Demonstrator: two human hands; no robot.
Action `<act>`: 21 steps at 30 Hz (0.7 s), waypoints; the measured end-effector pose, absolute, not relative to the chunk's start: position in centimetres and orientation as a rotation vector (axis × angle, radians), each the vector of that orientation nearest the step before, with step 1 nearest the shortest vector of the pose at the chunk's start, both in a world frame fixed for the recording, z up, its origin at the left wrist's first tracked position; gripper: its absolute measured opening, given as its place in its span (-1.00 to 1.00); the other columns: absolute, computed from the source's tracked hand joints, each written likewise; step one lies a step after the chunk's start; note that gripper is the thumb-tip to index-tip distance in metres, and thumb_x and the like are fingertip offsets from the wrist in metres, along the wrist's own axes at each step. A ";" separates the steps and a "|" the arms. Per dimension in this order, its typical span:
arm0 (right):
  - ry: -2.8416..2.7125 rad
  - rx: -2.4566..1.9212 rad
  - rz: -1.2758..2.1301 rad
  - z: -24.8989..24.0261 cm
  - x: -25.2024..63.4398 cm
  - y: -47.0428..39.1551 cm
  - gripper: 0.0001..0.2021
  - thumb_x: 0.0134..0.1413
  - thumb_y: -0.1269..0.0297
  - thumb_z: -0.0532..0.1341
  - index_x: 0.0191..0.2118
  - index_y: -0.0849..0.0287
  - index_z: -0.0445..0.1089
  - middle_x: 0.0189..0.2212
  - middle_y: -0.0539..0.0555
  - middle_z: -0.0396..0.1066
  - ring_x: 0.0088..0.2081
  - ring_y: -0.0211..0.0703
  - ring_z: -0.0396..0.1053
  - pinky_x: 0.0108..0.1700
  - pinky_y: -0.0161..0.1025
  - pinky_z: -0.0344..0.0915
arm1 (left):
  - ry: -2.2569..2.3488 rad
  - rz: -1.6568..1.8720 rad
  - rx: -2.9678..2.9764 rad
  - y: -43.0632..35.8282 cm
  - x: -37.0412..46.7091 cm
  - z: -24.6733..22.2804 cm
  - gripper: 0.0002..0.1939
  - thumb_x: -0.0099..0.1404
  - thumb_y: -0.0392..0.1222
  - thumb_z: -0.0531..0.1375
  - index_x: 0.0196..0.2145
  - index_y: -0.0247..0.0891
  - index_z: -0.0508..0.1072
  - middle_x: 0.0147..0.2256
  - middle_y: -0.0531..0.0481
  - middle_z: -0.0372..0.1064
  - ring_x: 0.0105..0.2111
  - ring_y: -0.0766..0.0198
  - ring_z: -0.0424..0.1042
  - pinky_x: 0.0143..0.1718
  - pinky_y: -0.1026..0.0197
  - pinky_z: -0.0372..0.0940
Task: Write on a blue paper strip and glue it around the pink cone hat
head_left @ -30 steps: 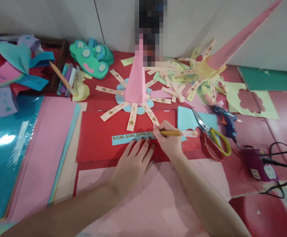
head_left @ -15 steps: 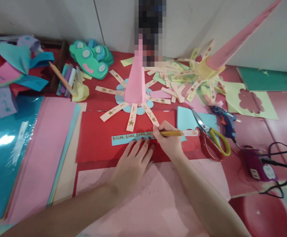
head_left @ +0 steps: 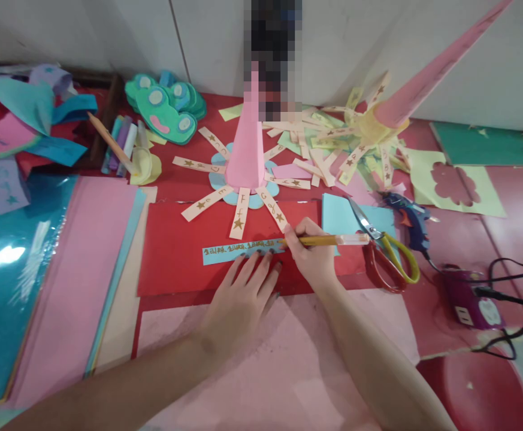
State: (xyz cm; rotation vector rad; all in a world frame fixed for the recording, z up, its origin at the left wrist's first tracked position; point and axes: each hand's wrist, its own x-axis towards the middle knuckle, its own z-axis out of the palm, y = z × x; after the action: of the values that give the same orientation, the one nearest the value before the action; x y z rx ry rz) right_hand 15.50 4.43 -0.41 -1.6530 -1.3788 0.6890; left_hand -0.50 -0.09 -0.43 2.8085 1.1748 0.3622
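Observation:
A narrow blue paper strip [head_left: 218, 254] lies on a red sheet [head_left: 171, 239], with gold-brown handwriting along it. My left hand [head_left: 247, 281] rests flat on the strip's lower edge, fingers spread. In my right hand [head_left: 310, 254] is a gold pen [head_left: 319, 240], its tip at the strip just past the last written characters. Behind the strip stands a pink paper cone [head_left: 245, 149] on a blue scalloped base, ringed by cream paper strips [head_left: 239, 215] bearing letters and stars.
Scissors [head_left: 389, 254] and a glue gun [head_left: 411, 221] lie to the right, near a purple box [head_left: 472, 299] with a black cord. Paper scraps and a second pink cone [head_left: 436, 66] are behind. Coloured sheets [head_left: 76, 269] lie left; green foam shapes [head_left: 166, 108] sit at the back.
My right hand and the pen have shifted slightly to the right along the strip, and another character or so shows. My left hand stays in place.

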 end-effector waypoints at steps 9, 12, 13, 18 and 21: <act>-1.467 -1.651 0.647 -0.2 15.4 4.5 -0.67 0.03 0.28 0.12 -0.65 0.13 -0.01 -0.74 -0.16 -0.03 -0.68 -0.41 -0.04 -0.63 -0.40 -0.02 | 1.180 0.354 2.823 -0.1 -0.5 -0.3 -0.63 0.36 -0.19 -0.04 0.05 -0.32 0.33 0.06 -0.15 0.31 0.07 0.04 0.26 0.09 -0.02 0.14; -1.475 -1.618 0.672 -0.2 15.4 4.5 -0.67 0.01 0.31 0.11 -0.65 0.13 -0.03 -0.75 -0.17 -0.05 -0.68 -0.42 -0.06 -0.64 -0.41 -0.03 | 1.178 0.357 2.823 -0.1 -0.5 -0.3 -0.63 0.36 -0.18 -0.04 0.05 -0.32 0.33 0.05 -0.15 0.32 0.06 0.04 0.26 0.08 -0.03 0.14; -1.471 -1.613 0.686 -0.3 15.5 4.5 -0.68 0.01 0.31 0.11 -0.65 0.13 -0.02 -0.74 -0.16 -0.04 -0.68 -0.42 -0.05 -0.64 -0.41 -0.03 | 1.177 0.360 2.820 -0.1 -0.5 -0.3 -0.63 0.36 -0.18 -0.04 0.05 -0.33 0.33 0.04 -0.15 0.32 0.06 0.04 0.26 0.09 -0.03 0.14; -1.440 -1.626 0.698 -0.4 15.5 4.5 -0.68 0.02 0.29 0.10 -0.64 0.12 -0.03 -0.75 -0.17 -0.03 -0.69 -0.41 -0.03 -0.63 -0.40 -0.01 | 1.174 0.382 2.827 0.0 -0.4 -0.2 -0.63 0.35 -0.19 -0.03 0.06 -0.34 0.32 0.03 -0.16 0.33 0.06 0.04 0.26 0.09 -0.03 0.13; -1.438 -1.639 0.675 -0.4 15.5 4.5 -0.68 0.02 0.29 0.10 -0.64 0.11 -0.03 -0.75 -0.16 -0.02 -0.69 -0.40 -0.02 -0.63 -0.39 -0.02 | 1.176 0.385 2.836 0.0 -0.4 -0.2 -0.63 0.36 -0.18 -0.03 0.05 -0.34 0.33 0.03 -0.16 0.33 0.05 0.04 0.27 0.08 -0.03 0.15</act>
State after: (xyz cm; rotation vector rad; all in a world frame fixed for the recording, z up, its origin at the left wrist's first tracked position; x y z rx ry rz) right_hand 15.51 4.53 -0.38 -1.6391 -1.4377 0.6749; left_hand -0.42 -0.02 -0.21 2.8363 1.1756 0.3846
